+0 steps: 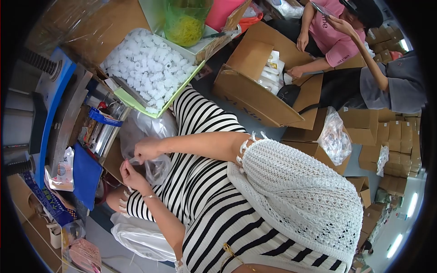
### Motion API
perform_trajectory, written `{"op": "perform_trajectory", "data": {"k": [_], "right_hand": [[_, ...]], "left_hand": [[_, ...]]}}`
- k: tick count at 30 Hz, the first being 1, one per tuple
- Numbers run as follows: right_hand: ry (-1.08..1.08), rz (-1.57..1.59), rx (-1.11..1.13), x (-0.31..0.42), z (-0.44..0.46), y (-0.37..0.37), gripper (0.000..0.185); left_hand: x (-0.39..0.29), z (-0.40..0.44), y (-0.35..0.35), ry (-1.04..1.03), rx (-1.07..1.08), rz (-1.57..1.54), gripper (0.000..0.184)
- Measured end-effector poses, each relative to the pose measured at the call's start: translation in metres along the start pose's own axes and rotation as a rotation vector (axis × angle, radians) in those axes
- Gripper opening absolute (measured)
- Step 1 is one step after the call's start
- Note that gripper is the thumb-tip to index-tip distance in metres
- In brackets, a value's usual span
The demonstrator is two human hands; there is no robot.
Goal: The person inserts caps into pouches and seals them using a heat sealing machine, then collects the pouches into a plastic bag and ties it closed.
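My right hand [148,149] is closed in a pinch in front of a clear plastic bag [157,170]. Just beside it, my left hand [133,177], with a bracelet at the wrist, is pinched too. The fingertips nearly meet around something small and pale, too small to name. The bag hangs between my knees and the work table, with its lower part partly hidden. Above my hands sits a pale green tray [157,113] heaped with small white ribbed plastic pieces [145,68].
A green translucent cup [186,22] with yellow bits stands behind the tray. Blue-framed machinery [54,118] is at left. Two people are at upper right, one reaching into an open cardboard box [255,100]. A white bag [141,236] lies below my left arm.
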State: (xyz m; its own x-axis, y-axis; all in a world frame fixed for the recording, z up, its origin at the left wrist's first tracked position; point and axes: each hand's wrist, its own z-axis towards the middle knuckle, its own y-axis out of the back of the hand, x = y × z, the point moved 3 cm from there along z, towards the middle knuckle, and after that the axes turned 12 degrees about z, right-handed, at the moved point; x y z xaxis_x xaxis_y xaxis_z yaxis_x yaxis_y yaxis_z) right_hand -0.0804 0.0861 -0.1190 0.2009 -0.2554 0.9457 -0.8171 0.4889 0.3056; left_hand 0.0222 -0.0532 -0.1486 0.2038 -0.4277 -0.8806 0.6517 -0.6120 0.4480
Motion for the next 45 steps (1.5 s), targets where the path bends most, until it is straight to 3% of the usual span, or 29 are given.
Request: {"op": "perform_trajectory", "data": {"k": [1, 2, 5, 10, 13, 17, 21, 25, 27, 29, 31, 32, 35, 45], "right_hand": [[0.004, 0.06, 0.007, 0.003, -0.003, 0.002, 0.012], [0.0, 0.049, 0.009, 0.001, -0.003, 0.001, 0.012], [0.025, 0.607, -0.176, -0.013, 0.007, -0.007, 0.014], [0.02, 0.613, -0.239, -0.015, 0.011, -0.01, 0.016], [0.036, 0.417, -0.115, -0.01, 0.01, -0.005, 0.014], [0.01, 0.34, -0.14, -0.017, 0.012, -0.004, 0.019], [-0.1, 0.399, -0.164, -0.013, 0.009, -0.002, 0.023], [-0.085, 0.367, -0.274, -0.017, 0.008, -0.005, 0.024], [0.041, 0.44, -0.237, -0.027, 0.014, -0.012, 0.022], [0.191, 0.264, -0.29, -0.036, 0.018, -0.016, 0.021], [0.174, 0.235, -0.404, -0.025, 0.013, -0.013, 0.016], [0.176, 0.223, -0.412, -0.023, 0.011, -0.01, 0.016], [0.106, 0.355, -0.297, -0.024, 0.005, -0.008, 0.016], [0.047, 0.302, -0.285, -0.017, 0.003, -0.01, 0.023]], "left_hand": [[0.006, 0.002, -0.003, 0.136, 0.057, -0.213, 0.018], [0.008, 0.002, -0.003, 0.137, 0.055, -0.224, 0.018], [0.015, 0.001, -0.003, 0.332, 0.126, -0.575, 0.02], [0.02, 0.002, -0.002, 0.26, 0.157, -0.548, 0.023], [-0.02, -0.001, 0.001, 0.393, 0.293, -0.791, 0.025], [-0.049, -0.005, -0.004, 0.324, 0.481, -0.873, 0.027], [0.032, -0.005, -0.02, 0.242, 0.514, -0.528, 0.025], [0.015, -0.006, -0.022, 0.201, 0.52, -0.324, 0.024], [0.011, -0.005, -0.018, 0.069, 0.58, -0.075, 0.025], [0.003, -0.007, -0.022, -0.041, 0.483, -0.116, 0.025], [0.002, -0.006, -0.024, 0.146, 0.526, -0.329, 0.023], [0.003, -0.004, -0.023, 0.137, 0.531, -0.339, 0.023], [0.001, 0.002, -0.024, 0.018, 0.605, -0.176, 0.016], [-0.003, -0.001, -0.027, 0.026, 0.559, -0.191, 0.018]]}}
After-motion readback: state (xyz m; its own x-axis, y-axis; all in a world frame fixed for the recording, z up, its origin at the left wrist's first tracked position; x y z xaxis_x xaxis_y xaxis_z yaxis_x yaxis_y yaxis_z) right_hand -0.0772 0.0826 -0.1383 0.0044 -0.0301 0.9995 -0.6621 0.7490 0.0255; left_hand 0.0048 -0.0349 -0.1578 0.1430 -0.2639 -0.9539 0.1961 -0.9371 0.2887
